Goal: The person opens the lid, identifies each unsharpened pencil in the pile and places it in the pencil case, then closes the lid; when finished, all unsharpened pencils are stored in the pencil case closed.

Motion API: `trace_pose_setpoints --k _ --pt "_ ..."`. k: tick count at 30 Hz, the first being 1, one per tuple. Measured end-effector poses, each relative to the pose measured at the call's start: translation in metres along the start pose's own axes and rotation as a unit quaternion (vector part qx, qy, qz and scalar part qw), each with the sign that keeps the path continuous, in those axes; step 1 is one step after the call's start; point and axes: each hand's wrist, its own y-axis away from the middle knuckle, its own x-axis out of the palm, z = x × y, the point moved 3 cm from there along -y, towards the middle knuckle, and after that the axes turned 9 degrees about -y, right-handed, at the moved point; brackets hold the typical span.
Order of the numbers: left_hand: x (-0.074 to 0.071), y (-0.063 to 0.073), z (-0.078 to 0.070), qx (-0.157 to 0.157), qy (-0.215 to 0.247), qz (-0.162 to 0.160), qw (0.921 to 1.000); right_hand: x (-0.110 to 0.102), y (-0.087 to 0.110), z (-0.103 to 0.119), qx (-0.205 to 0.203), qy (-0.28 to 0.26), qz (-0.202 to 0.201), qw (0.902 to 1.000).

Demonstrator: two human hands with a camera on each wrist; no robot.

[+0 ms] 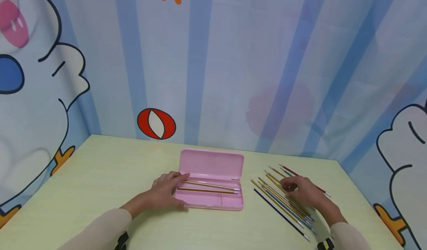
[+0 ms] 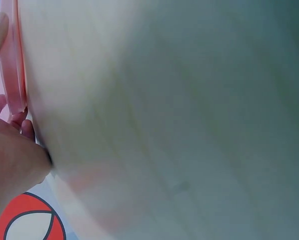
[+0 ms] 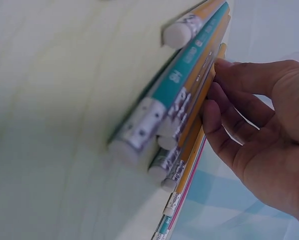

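Observation:
A pink pencil case [image 1: 210, 163] lies with its lid raised, and two pencils [image 1: 208, 192] rest inside it. My left hand [image 1: 163, 192] grips the left end of the case, its thumb along the near side and fingers at the hinge side. In the left wrist view the case's pink edge [image 2: 12, 65] shows beside the hand. To the right, several pencils [image 1: 280, 200] lie in a loose slanted pile, mostly yellow. Over the pile, my right hand [image 1: 301, 190] has curled fingers and pinches a yellow pencil [image 3: 209, 82], partly hidden by the fingertips.
A black pencil [image 1: 281, 215] lies along the near side of the pile, and a red one [image 1: 317, 186] at its far side. Behind the pale wooden table [image 1: 126, 161] hangs a blue-striped cloth [image 1: 227, 76] printed with cartoon figures.

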Motion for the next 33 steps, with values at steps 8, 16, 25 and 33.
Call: trace_pose_setpoints --k 8,16,25,33 --pt "-0.002 0.001 -0.001 0.008 0.001 0.001 1.0 -0.001 -0.003 0.002 -0.001 0.024 0.024 0.9994" --pt "-0.002 0.002 0.0 0.015 -0.003 0.001 0.9999 -0.002 -0.007 0.009 -0.003 0.074 0.035 0.9966" --pt "0.002 0.005 0.001 0.015 -0.008 0.004 0.9999 0.004 -0.007 0.01 0.007 0.089 0.081 0.9927" --pt "-0.002 0.004 -0.001 0.016 -0.012 0.001 0.9998 0.001 -0.01 0.015 0.03 0.107 0.087 0.99"
